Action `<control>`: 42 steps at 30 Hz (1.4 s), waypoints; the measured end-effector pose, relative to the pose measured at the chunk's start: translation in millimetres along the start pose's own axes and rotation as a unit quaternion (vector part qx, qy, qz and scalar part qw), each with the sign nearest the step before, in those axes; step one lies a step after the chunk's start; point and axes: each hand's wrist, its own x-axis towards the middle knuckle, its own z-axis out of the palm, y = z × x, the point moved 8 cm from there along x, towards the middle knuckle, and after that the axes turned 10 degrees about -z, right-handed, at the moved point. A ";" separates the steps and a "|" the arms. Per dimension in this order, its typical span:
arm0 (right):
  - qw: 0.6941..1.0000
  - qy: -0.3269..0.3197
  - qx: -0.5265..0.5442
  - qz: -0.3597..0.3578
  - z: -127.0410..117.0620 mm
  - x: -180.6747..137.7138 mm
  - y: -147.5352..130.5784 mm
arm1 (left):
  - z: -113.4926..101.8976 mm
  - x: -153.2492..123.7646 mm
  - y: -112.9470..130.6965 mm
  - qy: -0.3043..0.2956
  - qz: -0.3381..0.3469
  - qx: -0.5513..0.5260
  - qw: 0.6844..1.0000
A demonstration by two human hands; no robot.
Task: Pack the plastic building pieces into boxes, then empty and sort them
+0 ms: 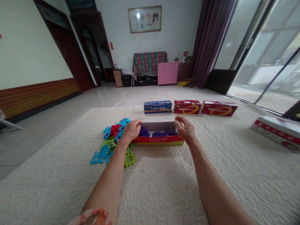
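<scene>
A long red and yellow cardboard box (pixel 159 140) lies in front of me with its top open. Inside it are purple notched plastic building pieces (pixel 162 133). My left hand (pixel 132 130) is closed on the left end of the box, with its fingertips at the upper edge. At the opposite end, my right hand (pixel 186 129) grips the upper corner, fingers curled. Beside my left hand and forearm is a loose heap of interlocking plastic pieces in blue (pixel 104 151), red (pixel 114 130) and green (pixel 130 159). My left arm hides part of this heap.
Beyond the open box stand a blue box (pixel 157 107) and two red boxes, one in the middle (pixel 187 107) and one farther right (pixel 219 108). A white and red box (pixel 277 132) lies at the far right. Everything rests on a cream quilted mat (pixel 159 181).
</scene>
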 end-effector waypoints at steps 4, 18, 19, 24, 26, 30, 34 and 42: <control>0.999 -0.019 -0.040 0.004 5.2 5.2 -3.1 | 0.7 0.7 -2.1 -0.007 -0.004 -0.016 1.000; 0.990 -0.055 -0.127 -0.015 12.3 8.1 -0.6 | 1.5 2.4 -9.5 0.005 0.002 -0.073 0.997; 0.989 -0.061 -0.132 -0.017 12.4 8.1 -1.3 | 1.0 2.3 -9.7 0.006 0.002 -0.077 0.997; 0.987 -0.071 -0.141 -0.029 12.2 7.9 -4.7 | -0.8 1.9 -10.3 0.006 -0.005 -0.092 0.996; 0.987 -0.075 -0.142 -0.031 13.3 7.9 -4.6 | -0.8 1.9 -10.2 0.003 -0.007 -0.094 0.996; 0.986 -0.081 -0.143 -0.028 15.4 7.7 -2.1 | -0.2 2.2 -9.6 0.002 -0.001 -0.096 0.995; 0.986 -0.079 -0.141 -0.035 15.3 7.4 -2.6 | 0.1 2.7 -11.2 0.007 0.000 -0.105 0.994; 0.987 -0.076 -0.141 -0.031 13.8 7.4 -0.3 | 0.3 2.5 -12.4 0.005 -0.003 -0.121 0.993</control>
